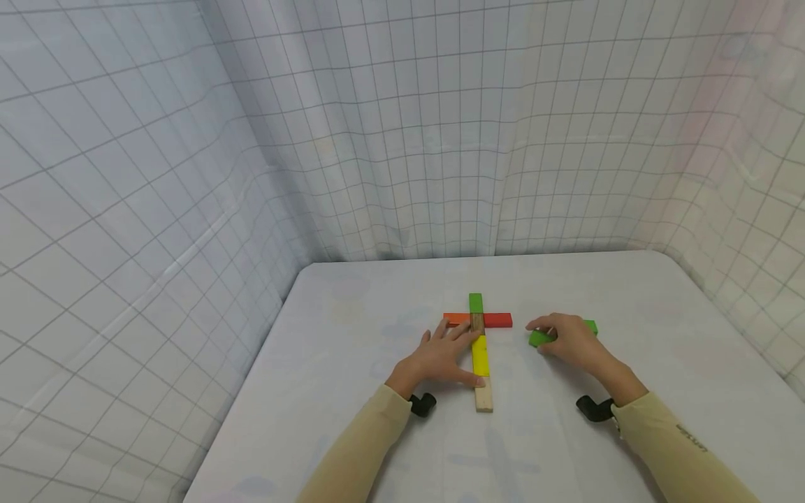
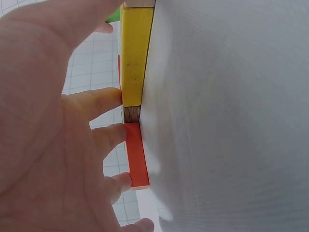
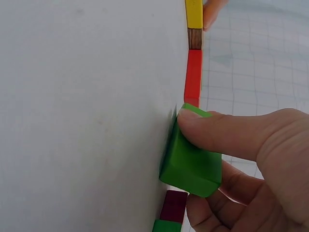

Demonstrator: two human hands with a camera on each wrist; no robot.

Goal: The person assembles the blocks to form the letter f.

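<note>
Dark brown wooden block (image 1: 477, 324) is the landmark, middle of a cross laid on the white surface (image 1: 352, 335). Flat orange block (image 2: 138, 154) to its left, flat red block (image 1: 499, 320) to its right, short green block (image 1: 476, 302) on its far side; long yellow block (image 1: 481, 356) on its near side, then pale bare-wood block (image 1: 483, 399) at the near end.

Right hand (image 1: 571, 340): grip pinches a bright green rectangular block (image 3: 193, 164) between thumb and fingers. Held block is right of the brown block, past the red block's outer end, apart from it; long axis runs roughly sideways, slightly slanted. Right hand is the nearer one. Can't tell if the block is lifted.

Farther right of the brown block: dark maroon block (image 3: 174, 207) and green block end (image 3: 167, 226), partly cut off.

Left hand (image 1: 440, 358): fingers spread, gripping nothing; index touches the yellow block by the brown block, other fingertips on the orange block, thumb at the yellow/pale joint.
</note>
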